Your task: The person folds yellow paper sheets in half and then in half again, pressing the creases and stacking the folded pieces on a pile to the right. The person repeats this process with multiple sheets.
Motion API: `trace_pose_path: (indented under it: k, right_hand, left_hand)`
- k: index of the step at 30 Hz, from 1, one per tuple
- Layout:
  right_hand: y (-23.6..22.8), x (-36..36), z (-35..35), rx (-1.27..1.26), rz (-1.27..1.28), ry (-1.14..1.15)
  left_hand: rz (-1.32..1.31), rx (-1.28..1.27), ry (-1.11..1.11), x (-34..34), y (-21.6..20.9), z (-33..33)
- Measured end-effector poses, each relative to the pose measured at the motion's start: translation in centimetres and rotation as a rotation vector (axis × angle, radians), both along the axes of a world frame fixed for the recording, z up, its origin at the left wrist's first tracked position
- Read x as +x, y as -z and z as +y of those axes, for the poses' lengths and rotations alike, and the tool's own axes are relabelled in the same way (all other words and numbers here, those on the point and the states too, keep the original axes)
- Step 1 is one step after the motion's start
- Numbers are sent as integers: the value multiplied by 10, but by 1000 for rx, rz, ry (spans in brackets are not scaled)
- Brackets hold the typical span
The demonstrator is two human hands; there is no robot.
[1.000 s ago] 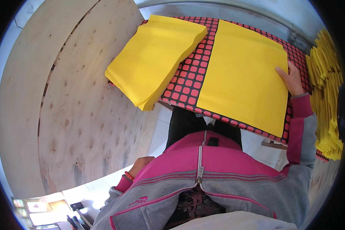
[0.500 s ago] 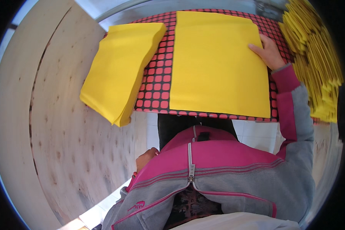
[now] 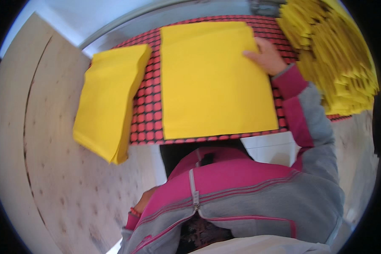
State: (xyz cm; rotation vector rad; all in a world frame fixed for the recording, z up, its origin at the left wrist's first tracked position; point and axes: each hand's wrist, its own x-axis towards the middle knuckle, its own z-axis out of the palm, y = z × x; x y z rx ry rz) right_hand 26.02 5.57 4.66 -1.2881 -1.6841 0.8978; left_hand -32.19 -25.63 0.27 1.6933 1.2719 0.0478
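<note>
A large yellow sheet [image 3: 213, 82] lies flat on a mat of red squares on black [image 3: 148, 106]. My right hand [image 3: 264, 55] rests on the sheet's far right edge, fingers laid flat and pointing left, holding nothing. My left hand [image 3: 142, 203] hangs low beside my hip, mostly hidden behind my pink and grey jacket [image 3: 249, 190]; its fingers do not show. A neat stack of folded yellow sheets [image 3: 110, 101] sits at the mat's left edge, partly over the wooden surface.
A big loose pile of yellow sheets [image 3: 332, 55] fills the right side, close to my right forearm. A pale wooden board [image 3: 42, 169] spans the left. A white surface [image 3: 271, 148] shows below the mat's front edge.
My head has turned, so the mat and sheets look straighter and closer. My right hand stays on the sheet's right edge, a little further onto it. The left hand stays low.
</note>
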Motion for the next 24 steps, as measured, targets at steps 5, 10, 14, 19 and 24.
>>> trace_pose_path:
  k: [5, 10, 14, 19, 24]
  right_hand:
    - [5, 3, 7, 154, -191, 71]
    - [-5, -10, 9, -5, 22, 89]
    - [-16, -9, 2, 7, -62, 111]
    - [-10, -18, 7, -17, 11, 125]
    - [-8, -34, 17, 19, -29, 113]
  left_hand:
    - [41, -145, -145, 14, -13, 15]
    - [69, -209, -189, 15, -13, 23]
    - [66, -236, -204, 9, -13, 25]
    - [59, -258, -230, 1, -12, 26]
    - [38, -265, -247, -5, -6, 26]
